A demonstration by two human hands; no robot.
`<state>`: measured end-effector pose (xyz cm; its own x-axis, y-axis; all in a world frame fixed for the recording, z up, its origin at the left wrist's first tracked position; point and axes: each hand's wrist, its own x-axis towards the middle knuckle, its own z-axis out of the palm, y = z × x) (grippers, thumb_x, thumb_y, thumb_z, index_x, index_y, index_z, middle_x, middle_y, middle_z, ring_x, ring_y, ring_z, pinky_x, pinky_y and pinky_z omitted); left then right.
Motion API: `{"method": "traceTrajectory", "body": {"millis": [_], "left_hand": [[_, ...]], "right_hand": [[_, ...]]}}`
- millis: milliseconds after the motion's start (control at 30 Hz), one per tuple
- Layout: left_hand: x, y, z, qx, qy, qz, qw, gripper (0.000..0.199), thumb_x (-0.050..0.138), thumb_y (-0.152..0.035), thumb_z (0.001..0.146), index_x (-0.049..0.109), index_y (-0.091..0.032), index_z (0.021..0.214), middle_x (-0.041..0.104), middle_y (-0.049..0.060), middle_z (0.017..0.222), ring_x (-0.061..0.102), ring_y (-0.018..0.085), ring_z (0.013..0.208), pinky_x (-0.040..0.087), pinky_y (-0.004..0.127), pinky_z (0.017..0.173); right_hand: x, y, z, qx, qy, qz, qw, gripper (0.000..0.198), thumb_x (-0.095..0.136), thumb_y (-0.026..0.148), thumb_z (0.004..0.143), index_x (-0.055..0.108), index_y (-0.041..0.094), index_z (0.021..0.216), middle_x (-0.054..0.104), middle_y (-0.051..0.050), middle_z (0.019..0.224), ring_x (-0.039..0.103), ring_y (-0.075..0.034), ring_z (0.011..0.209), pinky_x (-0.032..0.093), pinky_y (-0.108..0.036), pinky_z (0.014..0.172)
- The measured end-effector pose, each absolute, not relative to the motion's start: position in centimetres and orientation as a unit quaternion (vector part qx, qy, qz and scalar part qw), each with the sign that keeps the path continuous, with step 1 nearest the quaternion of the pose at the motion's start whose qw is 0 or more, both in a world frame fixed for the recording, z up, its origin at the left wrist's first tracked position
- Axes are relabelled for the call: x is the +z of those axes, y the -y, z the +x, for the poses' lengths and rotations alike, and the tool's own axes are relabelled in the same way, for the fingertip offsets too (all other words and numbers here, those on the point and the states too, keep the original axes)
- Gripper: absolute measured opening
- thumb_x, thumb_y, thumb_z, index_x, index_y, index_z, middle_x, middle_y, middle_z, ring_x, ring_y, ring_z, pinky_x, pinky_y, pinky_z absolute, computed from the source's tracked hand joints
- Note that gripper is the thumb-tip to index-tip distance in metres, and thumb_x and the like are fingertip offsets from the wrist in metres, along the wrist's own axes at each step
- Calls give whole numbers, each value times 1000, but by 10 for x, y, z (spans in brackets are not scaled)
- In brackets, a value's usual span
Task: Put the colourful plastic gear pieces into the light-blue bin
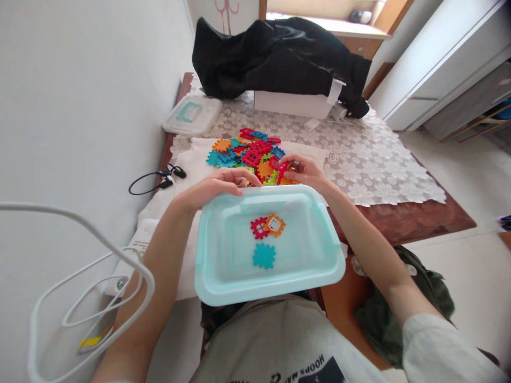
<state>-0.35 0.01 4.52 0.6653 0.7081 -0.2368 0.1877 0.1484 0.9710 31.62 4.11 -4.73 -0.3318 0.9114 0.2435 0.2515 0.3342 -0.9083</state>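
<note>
Both forearms are stretched forward over a pale turquoise plastic bin [223,287] that sits at the table's near edge. The left hand [217,187] is laid palm down at the bin's far rim, fingers curled toward a heap of interlocking toy tiles [247,154]; whether anything is pinched beneath it cannot be told. The right hand [305,171] is closed on a red tile [281,171], gripped edge-on between thumb and fingertips just beyond the bin's far rim.

The table is covered by a white floral lace cloth [371,165], with a plain white sheet [191,165] spread under the heap. A white wall is seen to the left, white cabinets [439,64] to the right, and a black garment [279,58] is draped over a white box [293,103] at the far end. A clear lid with a turquoise handle [191,114] lies near the wall, and black earphones [157,181] beside the sheet.

Inside the bin, a red piece [259,227], an orange piece [275,224] and a teal piece [264,256] are lying flat.

On the shirt [279,340], "HOOPS" can be read, upside down.
</note>
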Motion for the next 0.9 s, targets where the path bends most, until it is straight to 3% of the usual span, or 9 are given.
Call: {"method": "traceTrajectory", "body": {"millis": [333,433,500,567,667,833,900], "left_hand": [[45,2,-2,196,-370,625,658,40,75,-26,75,80,-16,113,51,0,81,44,14,70,33,24,59],[44,2,-2,191,-375,617,665,41,76,-27,76,79,-16,115,52,0,81,44,14,69,33,24,57],[44,1,-3,184,-375,614,669,41,77,-28,77,79,-17,116,52,0,80,44,13,67,32,24,56],[44,0,-3,179,-373,615,671,41,78,-28,77,79,-16,117,52,-1,79,44,13,67,32,23,56],[44,-2,-3,180,-375,620,665,41,79,-29,77,80,-17,116,52,-1,79,45,13,67,33,22,57],[44,-1,-3,192,-393,625,646,36,78,-26,74,82,-20,110,63,2,83,54,16,69,42,25,58],[45,0,-2,207,-402,627,634,34,78,-26,73,83,-21,106,67,3,86,59,19,73,46,26,61]], "right_hand": [[-12,-30,314,405,661,-366,515,46,85,67,81,71,32,107,70,-5,118,68,-29,117,62,-47,101],[13,-13,316,411,660,-310,547,50,88,70,78,73,32,105,69,-6,117,70,-30,117,65,-49,96],[28,-1,316,428,680,-281,525,50,90,72,76,76,31,102,71,-7,114,72,-31,113,67,-49,91],[41,9,313,461,716,-268,451,47,91,68,77,80,29,101,75,-9,113,74,-32,111,68,-49,91],[48,15,309,502,753,-240,350,46,93,63,78,84,30,108,79,-9,113,75,-35,119,65,-55,104],[13,-6,317,425,701,-322,474,64,63,84,94,76,35,132,79,-6,130,70,-35,135,56,-65,118],[-10,-19,325,369,726,-386,433,64,64,77,98,69,35,145,71,-7,150,62,-34,146,48,-62,127]]}}
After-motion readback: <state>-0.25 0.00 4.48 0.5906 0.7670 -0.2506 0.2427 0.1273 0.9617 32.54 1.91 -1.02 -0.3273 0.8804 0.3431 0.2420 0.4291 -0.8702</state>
